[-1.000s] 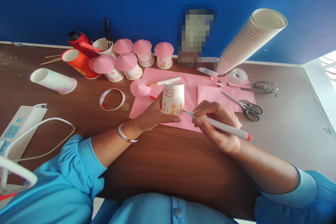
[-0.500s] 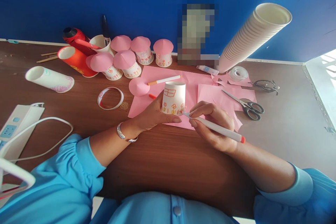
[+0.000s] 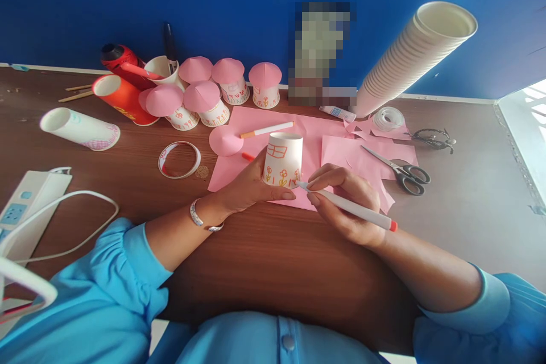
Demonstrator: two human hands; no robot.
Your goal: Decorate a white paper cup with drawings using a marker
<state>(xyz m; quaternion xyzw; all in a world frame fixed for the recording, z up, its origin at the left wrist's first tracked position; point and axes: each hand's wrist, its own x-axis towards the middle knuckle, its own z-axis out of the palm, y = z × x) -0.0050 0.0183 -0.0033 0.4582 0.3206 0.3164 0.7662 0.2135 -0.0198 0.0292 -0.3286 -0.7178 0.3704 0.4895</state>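
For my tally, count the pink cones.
6 clear: three back cones and two front cones atop cups; one loose cone partly on the paper. A pink edge behind the leftmost may be another.

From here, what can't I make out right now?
In the head view:
Held cup: its far side faces away from the camera.
Left hand: some fingers hidden behind the cup.
Marker: tip too small to tell whether it touches the cup.
Pixelated object: blurred out.
Power strip: cut off by the left edge.
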